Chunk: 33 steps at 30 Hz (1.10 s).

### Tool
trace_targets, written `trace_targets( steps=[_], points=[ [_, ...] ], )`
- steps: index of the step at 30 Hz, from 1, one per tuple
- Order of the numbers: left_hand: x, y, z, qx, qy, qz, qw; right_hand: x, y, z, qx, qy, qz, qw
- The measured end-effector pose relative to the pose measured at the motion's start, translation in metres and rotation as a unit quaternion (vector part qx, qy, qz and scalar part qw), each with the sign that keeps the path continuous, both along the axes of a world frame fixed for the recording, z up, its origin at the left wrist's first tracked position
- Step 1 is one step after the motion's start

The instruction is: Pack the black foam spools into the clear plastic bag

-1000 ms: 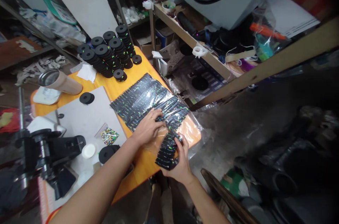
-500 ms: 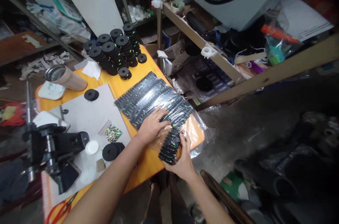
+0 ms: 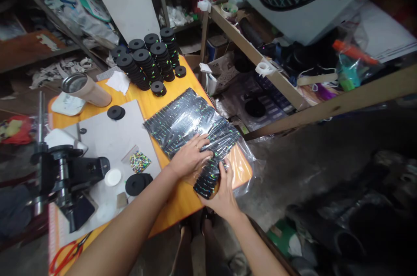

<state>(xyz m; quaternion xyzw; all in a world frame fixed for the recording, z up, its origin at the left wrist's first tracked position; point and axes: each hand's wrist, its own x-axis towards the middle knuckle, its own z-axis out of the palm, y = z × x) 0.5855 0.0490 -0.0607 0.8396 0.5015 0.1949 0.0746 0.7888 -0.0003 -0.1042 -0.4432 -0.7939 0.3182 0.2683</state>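
Note:
A clear plastic bag (image 3: 192, 115) packed with rows of black foam discs lies on the orange table. Across its near part rests my left hand (image 3: 192, 156), fingers stretched over the plastic and thumb pointing at a loose stack. That stack of black foam discs (image 3: 206, 178), dotted with coloured pin heads, lies on its side at the bag's near end. My right hand (image 3: 224, 189) is closed around its near end, thumb below and fingers along the right side. How far the stack reaches under the plastic is hard to tell.
Upright stacks of black discs (image 3: 143, 63) stand at the table's far end. On the left are a tumbler (image 3: 86, 89), a small bag of coloured pins (image 3: 139, 161), loose discs (image 3: 137, 184), a black metal device (image 3: 65, 171) and red-handled scissors (image 3: 67, 256). A wooden frame (image 3: 280, 82) borders the right.
My right hand and the disc stack have shifted slightly toward the bag. My left hand stays on the plastic, its fingers a little flatter. The whole view has moved a little.

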Motion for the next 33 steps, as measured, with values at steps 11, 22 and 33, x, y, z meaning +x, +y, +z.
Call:
trace_targets(
  steps=[11, 22, 33],
  points=[
    [0.063, -0.111, -0.003, 0.011, -0.299, 0.353, 0.887, 0.008, 0.007, 0.011, -0.029, 0.015, 0.029, 0.999],
    [0.121, -0.14, -0.029, -0.166, -0.397, 0.458, 0.778, 0.011, 0.009, 0.008, -0.028, 0.017, 0.028, 0.999],
    [0.095, -0.125, -0.04, -0.19, -0.409, 0.395, 0.8, 0.006, 0.01, 0.014, -0.011, 0.046, 0.017, 0.999]
  ],
)
